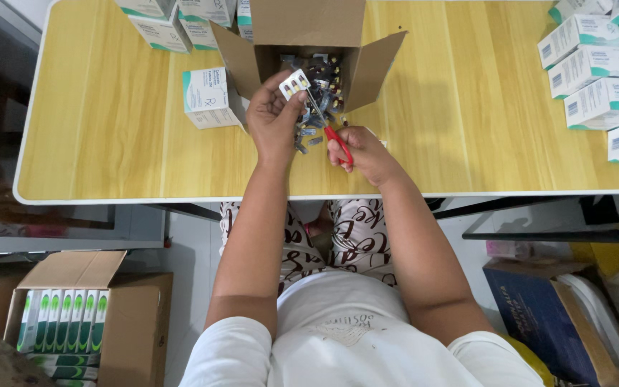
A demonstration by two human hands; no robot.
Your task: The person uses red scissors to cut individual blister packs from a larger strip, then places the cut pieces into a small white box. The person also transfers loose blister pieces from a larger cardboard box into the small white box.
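left hand (pixel 272 115) pinches a blister strip (pixel 295 84) over the open carton (pixel 309 50); right hand (pixel 363 152) is closed on red scissors (pixel 338 143).
risk, as a guess: the blades sit close to the left fingers, so a slip could nick them, or a cut could run through a capsule pocket instead of between pockets; cut bits could also scatter onto the table (pixel 109 129) instead of dropping into the carton. the strip is small, silvery, with a few dark-and-yellow capsules, held tilted just above the carton's heap of cut pieces (pixel 320 86). a white-and-green box (pixel 205 99) stands just left of the carton, more boxes (pixel 596 72) well apart at right.
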